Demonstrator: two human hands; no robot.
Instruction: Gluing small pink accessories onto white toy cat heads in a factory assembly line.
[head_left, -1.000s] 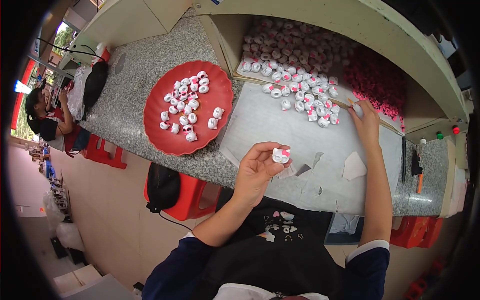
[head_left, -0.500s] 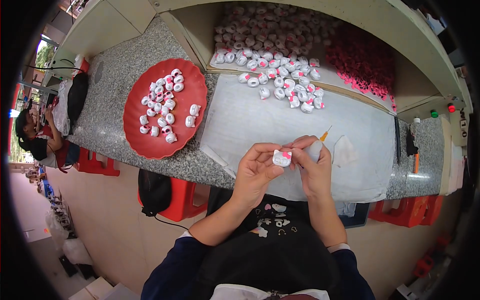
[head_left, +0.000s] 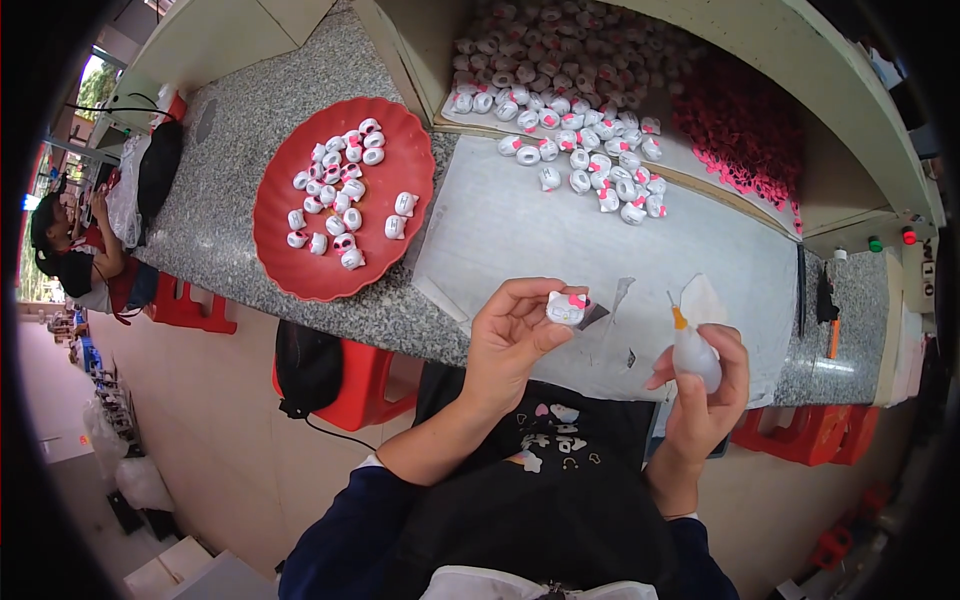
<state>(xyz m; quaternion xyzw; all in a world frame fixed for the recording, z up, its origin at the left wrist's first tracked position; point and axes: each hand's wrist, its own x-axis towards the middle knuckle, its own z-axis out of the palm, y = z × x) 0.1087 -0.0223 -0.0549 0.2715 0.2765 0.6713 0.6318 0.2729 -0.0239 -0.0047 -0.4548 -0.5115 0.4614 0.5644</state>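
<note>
Pale sheet (head_left: 540,235) stretches from its six o'clock edge to a shelf (head_left: 800,48) at twelve, red tray (head_left: 285,240) at ten; left hand (head_left: 505,345) pinches a white figurine (head_left: 564,312), right hand (head_left: 712,395) curls round a bottle (head_left: 694,360).

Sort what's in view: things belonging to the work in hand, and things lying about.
Apparently belonging:
cat-head piece in the left hand
squeeze bottle in the right hand
white heads in the red dish
pink pieces, upper right

Apparently lying about:
white scrap on the sheet
black bundle on the red stool

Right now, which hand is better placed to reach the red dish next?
Likely the left hand, nearer the scalloped dish and pinching a cat-head piece; the right hand grips a squeeze bottle.
</note>
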